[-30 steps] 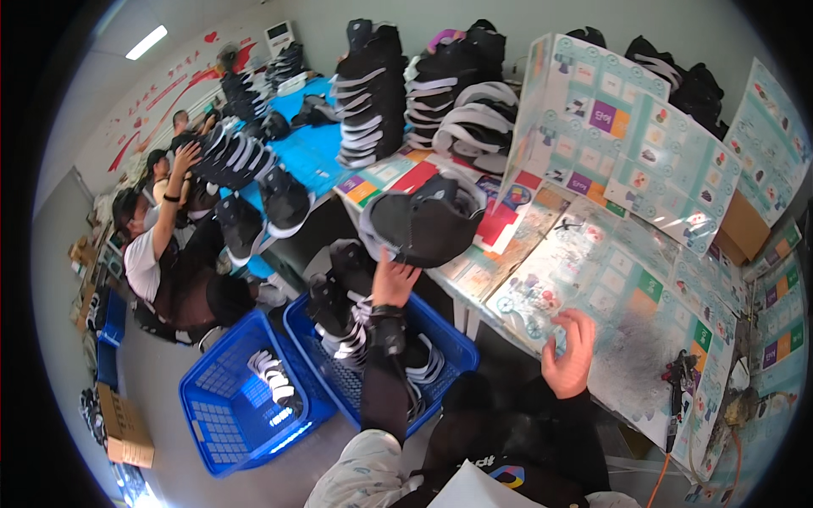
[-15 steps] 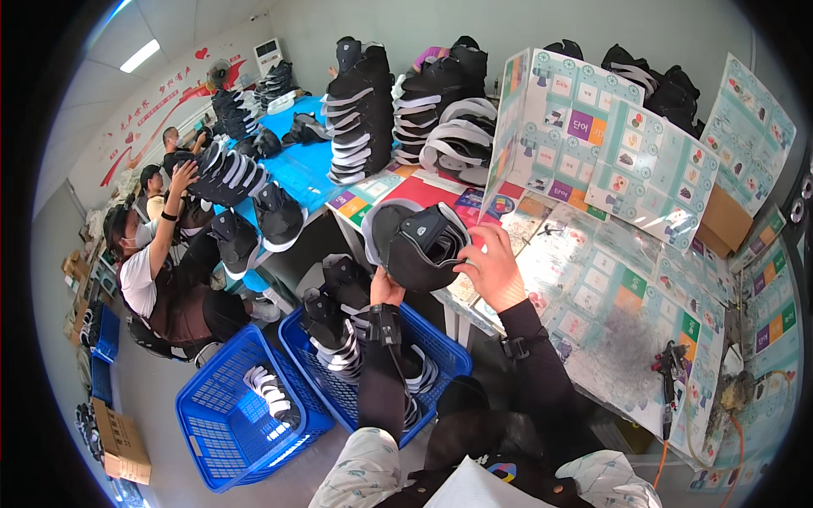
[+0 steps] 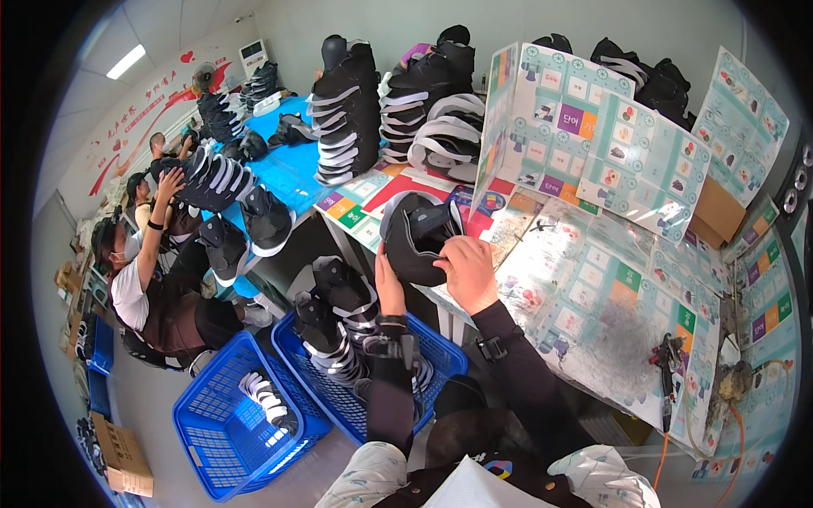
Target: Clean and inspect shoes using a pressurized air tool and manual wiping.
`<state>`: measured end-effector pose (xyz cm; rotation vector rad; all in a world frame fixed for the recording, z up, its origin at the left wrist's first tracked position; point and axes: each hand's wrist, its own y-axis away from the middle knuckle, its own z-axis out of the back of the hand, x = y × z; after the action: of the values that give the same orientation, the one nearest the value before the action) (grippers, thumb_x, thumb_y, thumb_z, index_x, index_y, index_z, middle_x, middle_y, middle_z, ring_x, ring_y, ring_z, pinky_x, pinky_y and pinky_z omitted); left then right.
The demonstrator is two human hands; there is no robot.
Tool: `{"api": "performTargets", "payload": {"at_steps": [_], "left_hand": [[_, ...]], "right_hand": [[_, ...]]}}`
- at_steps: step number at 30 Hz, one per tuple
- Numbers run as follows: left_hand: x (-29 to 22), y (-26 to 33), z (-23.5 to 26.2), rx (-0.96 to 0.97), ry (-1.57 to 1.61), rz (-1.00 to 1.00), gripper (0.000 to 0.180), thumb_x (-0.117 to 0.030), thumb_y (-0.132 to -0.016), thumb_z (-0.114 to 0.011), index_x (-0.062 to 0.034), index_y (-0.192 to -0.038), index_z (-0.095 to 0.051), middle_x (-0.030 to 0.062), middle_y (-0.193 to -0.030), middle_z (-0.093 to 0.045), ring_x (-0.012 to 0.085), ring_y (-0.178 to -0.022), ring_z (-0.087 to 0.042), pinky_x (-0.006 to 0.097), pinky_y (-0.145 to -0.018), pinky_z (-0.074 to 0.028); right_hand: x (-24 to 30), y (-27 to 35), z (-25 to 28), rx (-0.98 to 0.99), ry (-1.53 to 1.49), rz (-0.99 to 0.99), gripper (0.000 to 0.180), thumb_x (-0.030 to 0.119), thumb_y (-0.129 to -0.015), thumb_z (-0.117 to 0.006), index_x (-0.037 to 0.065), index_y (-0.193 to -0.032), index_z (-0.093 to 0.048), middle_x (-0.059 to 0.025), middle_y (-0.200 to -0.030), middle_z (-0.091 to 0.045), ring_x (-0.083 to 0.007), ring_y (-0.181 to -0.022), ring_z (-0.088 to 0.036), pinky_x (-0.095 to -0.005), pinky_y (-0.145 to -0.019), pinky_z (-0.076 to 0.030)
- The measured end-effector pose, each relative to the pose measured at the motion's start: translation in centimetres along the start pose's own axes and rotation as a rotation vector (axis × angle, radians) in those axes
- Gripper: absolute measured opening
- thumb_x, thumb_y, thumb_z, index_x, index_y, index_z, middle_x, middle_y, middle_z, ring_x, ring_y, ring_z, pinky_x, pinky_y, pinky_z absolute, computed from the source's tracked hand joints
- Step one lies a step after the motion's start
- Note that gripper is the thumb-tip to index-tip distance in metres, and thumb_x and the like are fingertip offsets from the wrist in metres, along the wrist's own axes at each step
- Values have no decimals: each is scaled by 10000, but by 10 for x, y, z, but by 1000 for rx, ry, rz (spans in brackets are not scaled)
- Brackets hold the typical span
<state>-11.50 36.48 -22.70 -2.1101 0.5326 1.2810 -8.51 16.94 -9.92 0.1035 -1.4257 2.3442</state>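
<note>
Table edge [image 3: 349, 227] behind black shoe upper [image 3: 410, 261]; right fingers [image 3: 457, 256] pinching rim [image 3: 417, 247], left fingers [image 3: 386, 274] along side, grip unclear.

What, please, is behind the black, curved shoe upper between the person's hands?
Behind the held upper, part of a red sheet shows, with piled black-and-white uppers beyond. Whatever it directly covers cannot be seen.

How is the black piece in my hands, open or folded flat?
Open: the black piece bulges roundly, and its hollow inside shows beside the right hand.
</note>
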Motion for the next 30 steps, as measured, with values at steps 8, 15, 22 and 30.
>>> {"api": "performTargets", "payload": {"at_steps": [8, 15, 22, 30], "left_hand": [[-21, 41, 4, 289, 140, -127, 761, -29, -970, -594, -14, -1649, -252, 154, -1664, -336, 222, -1503, -381, 360, -1224, -309], [3, 32, 4, 232, -299, -160, 820, -12, -738, -880, 26, -1427, -438, 193, -1317, -644, 287, -1205, -660, 394, -1040, -506], [-21, 42, -19, 264, -395, -330, 1039, -73, -639, -962, 13, -1493, -377, 207, -1373, -588, 334, -1254, -618, 424, -1059, -502], [-25, 40, -34, 1, -620, -369, 1183, -313, -512, -1027, -22, -1489, -429, 180, -1466, -533, 398, -1307, -566, 526, -1089, -434]], "right_hand": [[0, -1, -5, -44, -93, -49, 200, 138, -825, -768, 104, -909, -590, -39, -942, -641, -266, -1033, -630, -414, -908, -403], [11, -7, -5, 19, -155, 24, 214, 128, -805, -769, 104, -880, -570, -43, -912, -626, -270, -1008, -626, -418, -891, -394], [-4, 0, 0, 34, -148, -94, 194, 132, -824, -760, 101, -878, -577, -44, -897, -632, -277, -991, -633, -422, -885, -402], [-6, 2, -3, 48, -245, -127, 225, 105, -787, -780, 70, -859, -570, -83, -876, -643, -338, -962, -629, -453, -846, -428]]}}
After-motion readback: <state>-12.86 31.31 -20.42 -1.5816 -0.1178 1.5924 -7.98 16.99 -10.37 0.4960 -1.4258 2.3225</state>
